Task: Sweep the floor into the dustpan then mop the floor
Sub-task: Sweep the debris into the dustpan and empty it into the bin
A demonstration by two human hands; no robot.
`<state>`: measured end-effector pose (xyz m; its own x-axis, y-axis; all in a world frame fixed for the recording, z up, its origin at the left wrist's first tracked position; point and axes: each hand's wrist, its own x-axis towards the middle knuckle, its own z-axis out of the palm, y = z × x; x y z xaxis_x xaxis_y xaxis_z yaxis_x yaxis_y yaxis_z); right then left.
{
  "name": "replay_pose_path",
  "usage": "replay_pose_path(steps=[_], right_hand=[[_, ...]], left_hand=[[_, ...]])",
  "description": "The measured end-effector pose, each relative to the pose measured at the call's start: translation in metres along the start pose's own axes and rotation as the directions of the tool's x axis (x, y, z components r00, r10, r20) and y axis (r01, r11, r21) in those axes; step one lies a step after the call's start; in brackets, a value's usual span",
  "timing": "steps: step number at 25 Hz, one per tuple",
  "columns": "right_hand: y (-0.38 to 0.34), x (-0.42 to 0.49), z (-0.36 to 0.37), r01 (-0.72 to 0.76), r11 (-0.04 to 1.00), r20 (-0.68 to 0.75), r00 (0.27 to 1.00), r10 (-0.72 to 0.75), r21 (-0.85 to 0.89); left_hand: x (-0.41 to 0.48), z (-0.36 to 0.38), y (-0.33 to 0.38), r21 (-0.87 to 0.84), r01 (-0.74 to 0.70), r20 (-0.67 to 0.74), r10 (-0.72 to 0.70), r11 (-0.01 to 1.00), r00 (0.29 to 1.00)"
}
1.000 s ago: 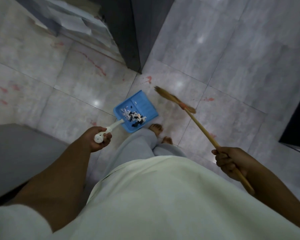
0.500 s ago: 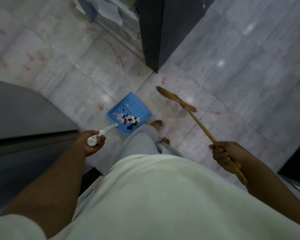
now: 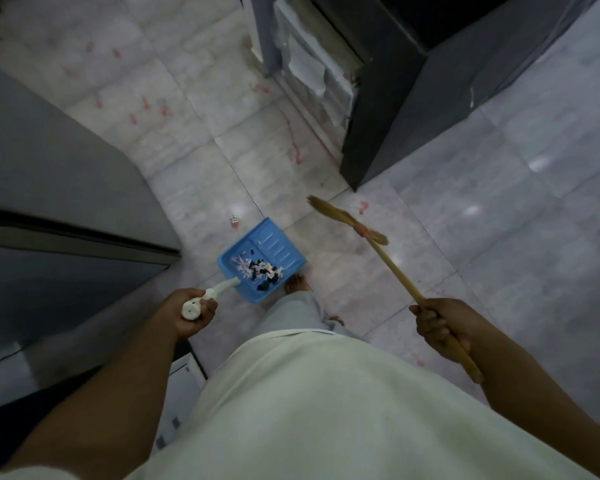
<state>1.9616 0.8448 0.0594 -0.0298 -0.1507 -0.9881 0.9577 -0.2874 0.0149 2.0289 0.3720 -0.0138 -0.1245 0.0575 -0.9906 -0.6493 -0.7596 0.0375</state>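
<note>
floor (image 3: pixel 499 168) grey tiles, red stains | left hand (image 3: pixel 191 311) grips dustpan (image 3: pixel 274 244) | right hand (image 3: pixel 440 330) grips broom (image 3: pixel 393 268)

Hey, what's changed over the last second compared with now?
Only the view shifted: the dark cabinet sits farther right, and a grey surface fills more of the left. Nothing was taken or let go. The left hand still grips the dustpan, scraps inside; the right hand still grips the broom.

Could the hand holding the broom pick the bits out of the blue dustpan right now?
Probably not yet: the right hand grips the broom, so it is busy. Nothing blocks the way to the bits in the dustpan the left hand holds.
</note>
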Motion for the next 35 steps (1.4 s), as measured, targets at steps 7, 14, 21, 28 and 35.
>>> replay_pose_path(steps=[7,14,21,28,35], right_hand=[[-0.041,-0.009,0.070,0.032,0.987,-0.028,0.999,-0.037,-0.157],[-0.093,-0.014,0.142,0.034,0.963,-0.033,0.998,-0.045,-0.268],[-0.156,-0.003,0.215,0.053,0.918,0.013,0.999,-0.052,-0.394],[-0.253,0.027,0.297,0.007,0.889,0.058,0.998,0.022,-0.458],[-0.364,0.033,0.389,-0.052,0.817,0.070,0.991,0.112,-0.574]], left_hand=[[0.005,-0.008,0.020,-0.182,-0.001,0.060,0.012,0.983,0.998],[0.000,-0.001,0.063,-0.272,-0.012,0.084,0.036,0.962,0.996],[-0.006,0.015,0.105,-0.372,-0.030,0.112,0.077,0.928,0.991],[0.000,0.058,0.168,-0.479,-0.070,0.073,0.119,0.875,0.990],[-0.008,0.117,0.246,-0.631,-0.094,0.081,0.186,0.770,0.979]])
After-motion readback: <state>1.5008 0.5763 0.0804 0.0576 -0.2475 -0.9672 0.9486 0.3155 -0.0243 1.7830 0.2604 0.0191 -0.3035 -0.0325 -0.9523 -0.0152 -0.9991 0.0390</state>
